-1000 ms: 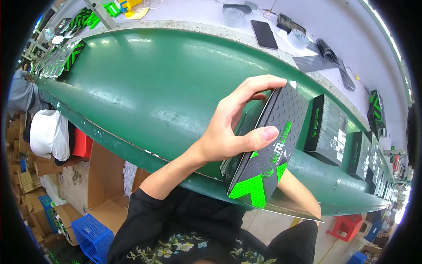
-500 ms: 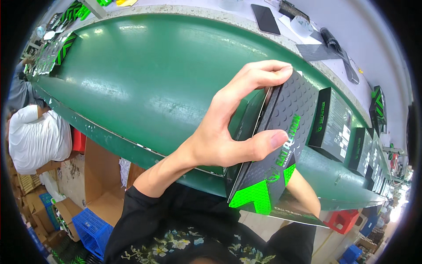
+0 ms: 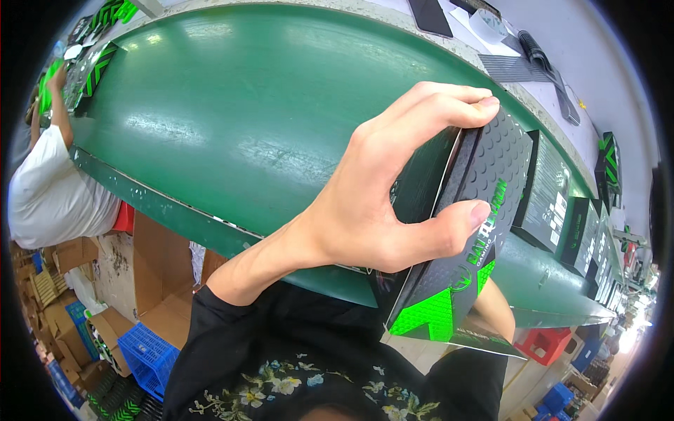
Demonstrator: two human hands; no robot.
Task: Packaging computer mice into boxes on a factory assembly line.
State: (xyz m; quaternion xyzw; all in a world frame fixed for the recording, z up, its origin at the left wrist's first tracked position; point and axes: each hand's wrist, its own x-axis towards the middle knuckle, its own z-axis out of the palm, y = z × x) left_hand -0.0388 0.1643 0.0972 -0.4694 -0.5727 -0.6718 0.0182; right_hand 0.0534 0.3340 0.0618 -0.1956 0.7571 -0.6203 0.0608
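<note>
A black and bright green carton [image 3: 484,203] stands tilted in front of me, with a flap sticking out at its lower right corner. My left hand [image 3: 393,189] spans its upper part, fingers hooked over the top edge and thumb pressed on the printed face. Behind the carton, my right forearm [image 3: 497,312] comes up from below. The carton hides my right hand and its fingers.
More black cartons [image 3: 544,193] stand in a row on the green conveyor belt [image 3: 232,140] at right. Boxes [image 3: 95,70] lie at its far left end beside a person in white [image 3: 60,189]. A phone [image 3: 430,17] rests on the ledge. Below are a blue crate [image 3: 147,358] and a red stool [image 3: 544,345].
The carton and my left hand appear slightly further right, with the grip unchanged. At far left, the person in white has raised an arm, with something green at the hand.
</note>
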